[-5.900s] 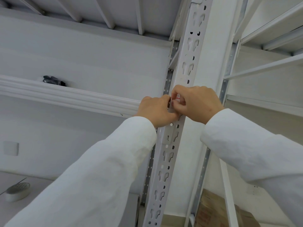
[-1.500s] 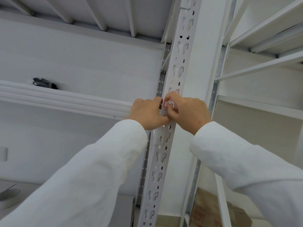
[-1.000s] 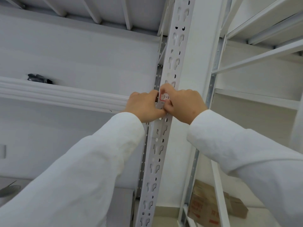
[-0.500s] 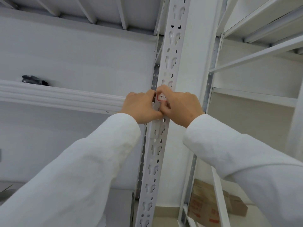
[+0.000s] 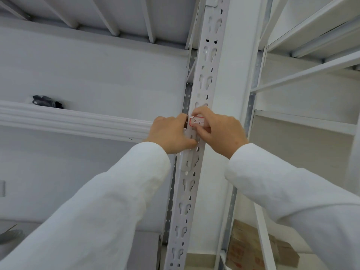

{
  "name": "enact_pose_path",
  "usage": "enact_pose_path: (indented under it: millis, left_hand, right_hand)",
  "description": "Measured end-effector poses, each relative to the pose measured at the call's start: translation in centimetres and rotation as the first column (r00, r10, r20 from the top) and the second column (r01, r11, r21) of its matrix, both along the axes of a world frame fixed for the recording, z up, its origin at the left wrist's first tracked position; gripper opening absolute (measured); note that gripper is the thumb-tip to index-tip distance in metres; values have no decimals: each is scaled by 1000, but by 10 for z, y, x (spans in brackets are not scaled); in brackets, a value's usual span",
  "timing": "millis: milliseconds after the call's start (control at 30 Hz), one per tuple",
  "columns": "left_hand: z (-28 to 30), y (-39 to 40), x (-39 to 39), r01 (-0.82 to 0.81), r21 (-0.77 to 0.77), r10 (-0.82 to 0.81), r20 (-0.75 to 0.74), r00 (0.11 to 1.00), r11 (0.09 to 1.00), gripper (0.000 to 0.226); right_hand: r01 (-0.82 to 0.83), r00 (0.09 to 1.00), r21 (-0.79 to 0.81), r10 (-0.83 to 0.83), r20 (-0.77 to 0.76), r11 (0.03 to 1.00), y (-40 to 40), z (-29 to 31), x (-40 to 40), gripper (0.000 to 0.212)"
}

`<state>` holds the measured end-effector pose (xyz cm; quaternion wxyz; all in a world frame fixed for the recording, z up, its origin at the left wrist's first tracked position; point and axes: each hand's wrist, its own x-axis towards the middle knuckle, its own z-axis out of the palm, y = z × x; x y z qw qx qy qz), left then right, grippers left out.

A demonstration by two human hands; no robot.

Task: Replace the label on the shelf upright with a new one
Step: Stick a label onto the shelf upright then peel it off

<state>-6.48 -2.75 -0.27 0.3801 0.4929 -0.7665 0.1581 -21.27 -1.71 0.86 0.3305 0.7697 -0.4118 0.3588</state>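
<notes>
Both my hands on the label at the middle of the shelf upright.

My right hand [image 5: 218, 131] has its fingers curled over the label [image 5: 197, 121], forefinger along its top edge and thumb just under it; my left hand [image 5: 171, 133] is curled against the upright [image 5: 196, 152] at the label's left edge, thumb pressed on the post below. The label is red-bordered, marked "3-2", with its long side running across the upright, reading left to right, while the upright's long line runs from the bottom centre of the frame to the top. A shelf beam [image 5: 74, 121] meets the upright from the left just behind my left hand; to the right lies open room before the next frame [image 5: 251, 106]. A cardboard box [image 5: 251, 248] sits at lower right.
</notes>
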Motion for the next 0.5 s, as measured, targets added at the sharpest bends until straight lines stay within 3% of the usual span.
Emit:
enact_pose_path:
  millis: [233,500]
  left_hand:
    - [0,0,0,-6,2,6,3,1000,1000,35]
    - [0,-1,0,-18,5,18,5,1000,1000,46]
  right_hand:
    - [32,999,12,-32,-17,999,0,14,6,15]
    - [181,902,-162,-230,-366,970,2,33,8,31]
